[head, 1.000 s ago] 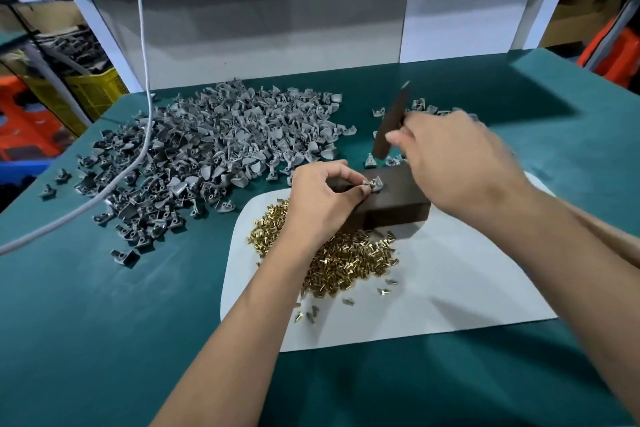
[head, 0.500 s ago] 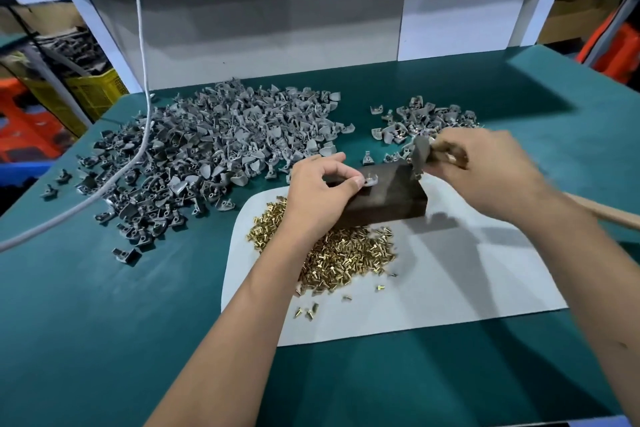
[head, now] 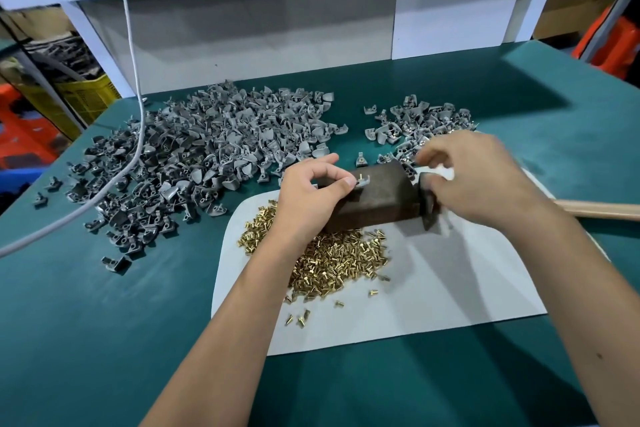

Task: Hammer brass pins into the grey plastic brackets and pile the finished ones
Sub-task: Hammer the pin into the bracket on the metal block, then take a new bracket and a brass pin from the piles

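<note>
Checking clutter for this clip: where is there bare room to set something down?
Free: the white mat right of the brass pins, and the green table in front of the mat. Crowded: the back left under the large bracket pile, and around the dark block between both hands.

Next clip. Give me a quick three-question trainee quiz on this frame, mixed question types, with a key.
1. True or false: the left hand pinches a grey bracket on top of the dark block.
2. Multiple choice: the loose brass pins lie mostly on (A) the bare green table, (B) the white sheet, (C) a yellow crate.
3. Short answer: which bracket pile is larger, the left pile or the right pile?

Key
1. True; a pin stands up from the bracket.
2. B, just in front of the block.
3. The left pile, by far. The right hand holds the hammer by its head, beside the block's right end.
</note>
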A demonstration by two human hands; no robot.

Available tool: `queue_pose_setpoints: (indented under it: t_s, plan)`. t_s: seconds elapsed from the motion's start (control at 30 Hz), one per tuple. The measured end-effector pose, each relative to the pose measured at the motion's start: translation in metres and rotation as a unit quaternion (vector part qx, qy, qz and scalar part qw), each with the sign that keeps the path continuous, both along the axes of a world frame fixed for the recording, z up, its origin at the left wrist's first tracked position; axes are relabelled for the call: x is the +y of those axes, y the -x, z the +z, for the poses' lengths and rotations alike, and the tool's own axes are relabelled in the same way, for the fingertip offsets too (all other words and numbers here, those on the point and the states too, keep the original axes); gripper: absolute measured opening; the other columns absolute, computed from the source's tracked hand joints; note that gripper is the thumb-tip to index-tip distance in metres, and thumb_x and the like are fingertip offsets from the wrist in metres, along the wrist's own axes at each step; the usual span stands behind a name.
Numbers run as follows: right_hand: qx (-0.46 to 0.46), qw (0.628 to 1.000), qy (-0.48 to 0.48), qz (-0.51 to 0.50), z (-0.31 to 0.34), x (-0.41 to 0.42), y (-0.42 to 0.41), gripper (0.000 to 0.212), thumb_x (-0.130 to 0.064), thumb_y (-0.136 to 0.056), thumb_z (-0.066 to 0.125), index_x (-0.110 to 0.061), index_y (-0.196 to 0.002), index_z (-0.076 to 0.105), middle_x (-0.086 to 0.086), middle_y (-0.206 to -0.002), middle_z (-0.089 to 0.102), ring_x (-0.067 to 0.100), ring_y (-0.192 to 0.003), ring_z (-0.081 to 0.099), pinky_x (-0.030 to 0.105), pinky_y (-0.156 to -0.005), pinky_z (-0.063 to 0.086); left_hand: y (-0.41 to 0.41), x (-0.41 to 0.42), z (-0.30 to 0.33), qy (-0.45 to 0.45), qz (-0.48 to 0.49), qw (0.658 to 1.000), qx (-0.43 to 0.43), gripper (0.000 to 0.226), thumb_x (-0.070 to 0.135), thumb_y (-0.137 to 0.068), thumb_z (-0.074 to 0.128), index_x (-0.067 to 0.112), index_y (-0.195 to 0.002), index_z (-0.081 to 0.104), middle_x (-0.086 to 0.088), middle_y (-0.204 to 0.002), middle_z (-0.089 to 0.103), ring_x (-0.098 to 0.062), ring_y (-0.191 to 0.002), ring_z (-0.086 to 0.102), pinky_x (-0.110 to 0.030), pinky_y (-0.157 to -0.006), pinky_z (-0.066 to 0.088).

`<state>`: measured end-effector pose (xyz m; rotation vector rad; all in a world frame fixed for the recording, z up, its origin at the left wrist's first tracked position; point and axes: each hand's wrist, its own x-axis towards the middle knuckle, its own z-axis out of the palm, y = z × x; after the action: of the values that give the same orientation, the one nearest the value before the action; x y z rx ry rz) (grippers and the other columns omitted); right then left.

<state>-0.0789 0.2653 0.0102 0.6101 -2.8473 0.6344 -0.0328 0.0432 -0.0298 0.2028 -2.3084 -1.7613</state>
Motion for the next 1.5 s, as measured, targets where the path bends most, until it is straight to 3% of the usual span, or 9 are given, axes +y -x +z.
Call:
queue_pose_setpoints:
  t_s: [0.27, 0.43, 0.6, 0.73, 0.87, 1.0, 1.17, 1.33, 1.5]
  plan:
    - [0.074, 0.973, 0.139, 0.168, -0.019, -0.046, -0.006, 0.013, -0.027, -0.091, 0.075, -0.022, -0.102, 0.077, -0.009, -0.097, 0.071, 0.019, -0.099, 0.059, 0.048, -0.093, 0.045, 0.0, -0.004, 0.002, -0.003, -0.008, 1.0, 0.022, 0.018, 0.017, -0.088, 0.077, 0.028, -0.073, 0.079, 0.005, -0.134, 0.066, -0.01, -0.127, 0.058, -0.05, -0.114, 0.04]
    - [0.128, 0.969, 0.205, 0.054, -0.031, -0.037, 0.0, 0.013, -0.033, -0.09, 0.074, -0.022, -0.095, 0.08, -0.007, -0.088, 0.067, 0.015, -0.093, 0.057, 0.031, -0.085, 0.044, 0.003, -0.036, 0.009, 0.062, 0.134, 0.988, 0.036, 0.016, 0.029, -0.09, 0.075, 0.019, -0.077, 0.077, 0.008, -0.115, 0.073, -0.011, -0.112, 0.065, -0.049, -0.108, 0.048]
    - [0.117, 0.957, 0.261, -0.047, -0.035, -0.029, 0.009, 0.008, -0.023, -0.089, 0.074, -0.02, -0.092, 0.081, -0.009, -0.082, 0.075, 0.004, -0.075, 0.066, 0.031, -0.079, 0.055, 0.004, -0.057, 0.002, 0.068, 0.242, 0.968, 0.014, 0.025, 0.037, -0.087, 0.071, 0.019, -0.068, 0.071, 0.018, -0.069, 0.072, 0.003, -0.055, 0.057, -0.025, -0.065, 0.055]
    - [0.081, 0.95, 0.271, -0.129, -0.04, -0.027, 0.013, 0.022, -0.012, -0.09, 0.072, -0.02, -0.11, 0.078, -0.008, -0.088, 0.076, 0.003, -0.08, 0.068, 0.021, -0.088, 0.055, 0.006, -0.056, -0.002, 0.097, 0.242, 0.965, 0.006, 0.027, 0.034, -0.085, 0.071, 0.019, -0.063, 0.069, 0.016, -0.054, 0.064, 0.001, -0.042, 0.047, -0.024, -0.058, 0.048]
    - [0.064, 0.955, 0.268, -0.106, -0.037, -0.027, 0.006, 0.047, 0.001, -0.094, 0.06, -0.018, -0.138, 0.063, -0.004, -0.11, 0.075, 0.008, -0.102, 0.069, 0.026, -0.1, 0.052, 0.007, -0.058, -0.003, 0.163, 0.256, 0.953, -0.014, 0.014, 0.026, -0.086, 0.072, 0.025, -0.072, 0.071, 0.015, -0.065, 0.065, -0.006, -0.042, 0.046, -0.022, -0.052, 0.043]
    - [0.139, 0.961, 0.238, -0.015, -0.03, -0.035, -0.009, 0.034, -0.004, -0.093, 0.064, -0.014, -0.125, 0.07, -0.003, -0.105, 0.075, 0.014, -0.1, 0.067, 0.035, -0.093, 0.056, 0.005, -0.065, -0.001, 0.223, 0.217, 0.95, -0.032, 0.021, 0.009, -0.089, 0.07, 0.029, -0.091, 0.076, 0.019, -0.093, 0.067, -0.001, -0.047, 0.055, -0.018, -0.04, 0.046]
    - [0.192, 0.953, 0.103, 0.212, -0.027, -0.07, -0.042, 0.022, -0.016, -0.092, 0.072, -0.013, -0.113, 0.075, -0.004, -0.104, 0.074, 0.02, -0.1, 0.054, 0.038, -0.087, 0.047, 0.006, -0.068, -0.004, 0.326, 0.082, 0.942, -0.002, 0.041, -0.008, -0.093, 0.058, 0.021, -0.118, 0.075, 0.007, -0.13, 0.068, -0.011, -0.114, 0.058, -0.04, -0.107, 0.048]
    - [0.184, 0.906, -0.058, 0.377, -0.028, -0.104, -0.076, 0.024, -0.041, -0.101, 0.053, -0.031, -0.11, 0.073, -0.018, -0.107, 0.068, 0.019, -0.112, 0.05, 0.036, -0.088, 0.033, 0.006, -0.077, -0.008, 0.376, 0.06, 0.925, -0.002, 0.028, 0.003, -0.093, 0.068, 0.021, -0.111, 0.078, 0.007, -0.121, 0.073, -0.019, -0.119, 0.061, -0.04, -0.107, 0.047]
    - [0.108, 0.893, -0.021, 0.437, -0.031, -0.105, -0.082, 0.022, -0.05, -0.097, 0.061, -0.032, -0.099, 0.073, -0.015, -0.105, 0.064, 0.018, -0.112, 0.047, 0.038, -0.09, 0.037, 0.003, -0.084, -0.01, 0.339, 0.112, 0.934, -0.004, 0.02, 0.005, -0.086, 0.078, 0.023, -0.096, 0.08, 0.007, -0.103, 0.076, -0.012, -0.097, 0.07, -0.037, -0.096, 0.057]
